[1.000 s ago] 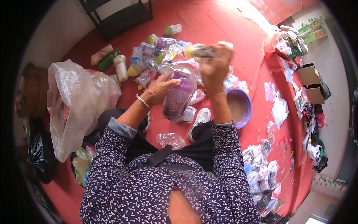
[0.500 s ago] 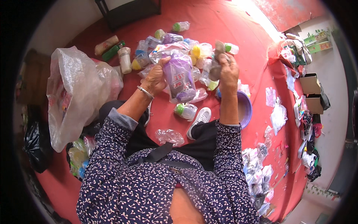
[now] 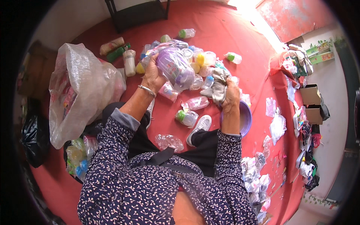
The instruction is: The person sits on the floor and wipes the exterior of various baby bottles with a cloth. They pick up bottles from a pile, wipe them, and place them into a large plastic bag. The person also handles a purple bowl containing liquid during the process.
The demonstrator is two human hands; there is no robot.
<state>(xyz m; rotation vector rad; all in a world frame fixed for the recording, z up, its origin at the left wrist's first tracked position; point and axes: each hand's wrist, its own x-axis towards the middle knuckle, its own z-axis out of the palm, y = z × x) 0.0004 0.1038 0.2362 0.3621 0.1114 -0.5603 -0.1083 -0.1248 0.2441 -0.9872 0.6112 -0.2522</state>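
My left hand (image 3: pixel 153 74), a metal bangle at its wrist, is closed on the side of a purple-lidded plastic bottle (image 3: pixel 173 67) in clear wrap. It is tilted above a pile of clear plastic bottles (image 3: pixel 204 58) with yellow, green and blue caps. A crumpled grey cloth (image 3: pixel 218 87) hangs from my right hand (image 3: pixel 231 93), whose fingers are closed on it. Under my right wrist stands a purple basin (image 3: pixel 246 119), partly hidden by the forearm. Between my feet and the pile lie a green-capped bottle (image 3: pixel 186 117) and a pink wrapped packet (image 3: pixel 196 102).
A big translucent sack (image 3: pixel 80 90) stands at my left, with a black bag (image 3: pixel 34 138) behind it. Crumpled clear plastic (image 3: pixel 168 142) lies between my legs. White plastic bags (image 3: pixel 257 176) are heaped at right. A black stool (image 3: pixel 140 20) stands at the far side.
The purple-lidded bottle has turned in my left hand, its purple end now facing up. My right hand has lowered with the grey cloth, which hangs spread out.
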